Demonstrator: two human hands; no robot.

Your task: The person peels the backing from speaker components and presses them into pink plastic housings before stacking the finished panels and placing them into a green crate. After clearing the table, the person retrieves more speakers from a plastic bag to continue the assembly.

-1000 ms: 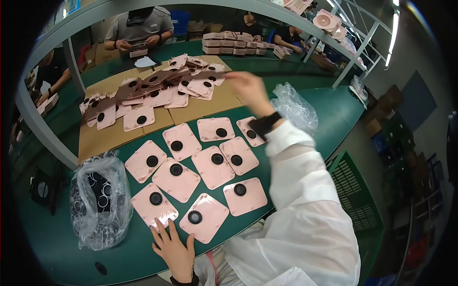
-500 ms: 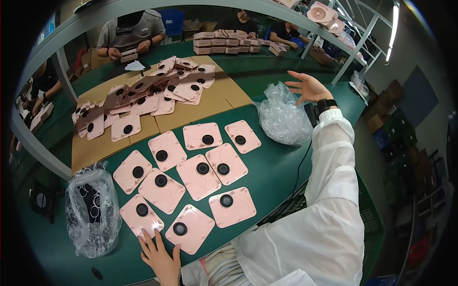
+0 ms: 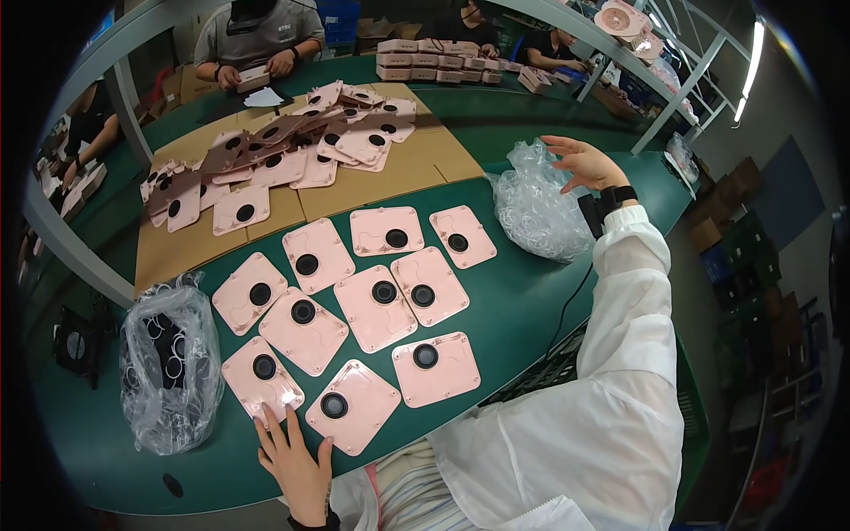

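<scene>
The right hand (image 3: 590, 168), a second ago beside the heap (image 3: 290, 150) at 10 o'clock, now hovers by a crinkled clear bag (image 3: 540, 211) at 2, apparently shifting the work there; contact is unclear. Its fingers stand apart. The left hand (image 3: 297, 469), fingers spread, rests on a smooth, round-cornered pink plate (image 3: 263, 388) at 8.

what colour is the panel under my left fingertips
The panel is pale pink, clearest in the head view.

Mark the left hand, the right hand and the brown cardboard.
Left hand (image 3: 297, 465): head view, back of the hand.
Right hand (image 3: 591, 166): head view, middle of the hand.
Brown cardboard (image 3: 407, 168): head view, bare stretch right of the pink panels (image 3: 365, 147).
</scene>
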